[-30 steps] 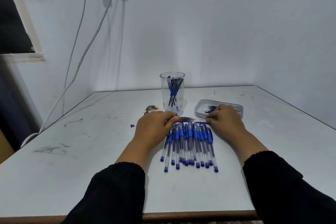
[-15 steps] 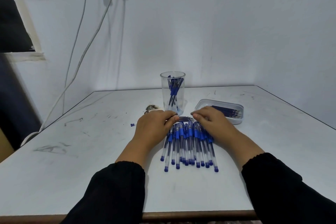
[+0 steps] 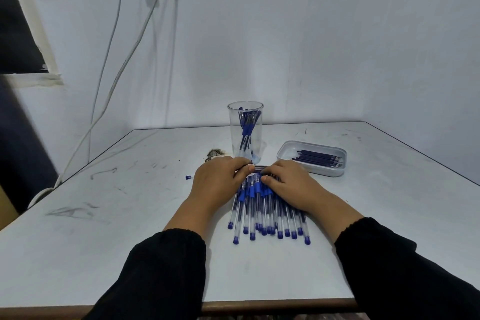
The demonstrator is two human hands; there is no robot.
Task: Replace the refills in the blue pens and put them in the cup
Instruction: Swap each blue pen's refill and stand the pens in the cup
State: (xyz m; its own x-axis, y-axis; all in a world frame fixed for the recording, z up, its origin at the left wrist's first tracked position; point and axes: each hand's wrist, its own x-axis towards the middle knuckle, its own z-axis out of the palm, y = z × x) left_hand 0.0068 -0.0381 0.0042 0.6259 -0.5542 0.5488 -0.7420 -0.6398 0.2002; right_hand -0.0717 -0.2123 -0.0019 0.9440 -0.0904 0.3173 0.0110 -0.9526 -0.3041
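Single out one pen from the heap of blue pens, fanned on the bench between the two hands, blue end plugs toward the near edge. Steady the heap with the left hand, fingers bent at the far ends beside a few loose refills lying crosswise; impossible to tell whether pinching any. Same for the right hand: fingers curled down over the far ends of the pens, grasp hidden. Lift just one barrel clear without rolling its neighbours toward the edge. Take the fresh refills one at a time from the white tray, just right of the hands. Drop finished pens into the clear cup, upright just behind the hands and already holding a few. Approach from above, to avoid tipping it.
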